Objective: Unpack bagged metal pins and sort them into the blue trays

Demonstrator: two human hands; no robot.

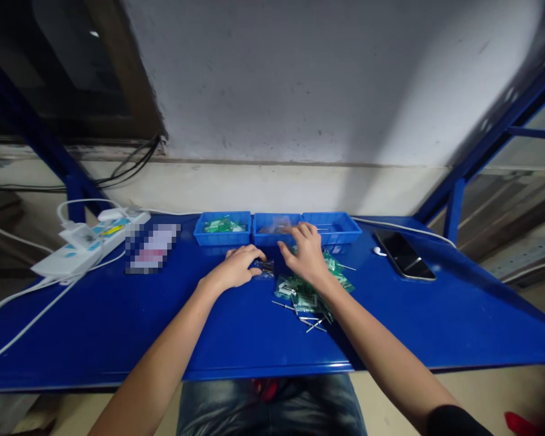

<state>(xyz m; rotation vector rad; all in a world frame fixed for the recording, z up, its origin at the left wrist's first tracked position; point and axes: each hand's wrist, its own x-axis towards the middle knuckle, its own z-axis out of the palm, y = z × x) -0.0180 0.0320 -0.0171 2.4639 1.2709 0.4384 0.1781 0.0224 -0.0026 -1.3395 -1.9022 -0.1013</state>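
Note:
My left hand (241, 266) rests low over the table, thumb and fingertips closed around the left edge of a small clear bag (266, 270) of dark metal parts. My right hand (307, 253) is raised at the front of the middle blue bin (277, 240), thumb and fingers apart. Its index fingertip is close to a clear plastic bag (279, 224) in that bin; whether they touch I cannot tell. Below my right hand lies a heap of green-and-clear packets (306, 300) with white pieces. Several loose blind rivets (315, 324) lie at its front edge.
The left blue bin (222, 238) holds green packets; the right blue bin (340, 233) holds a few thin metal pieces. A phone (404, 254) and a white earbud (379, 251) lie right. A power strip (91, 242) with white cables and a blurred pale item (153, 248) are left.

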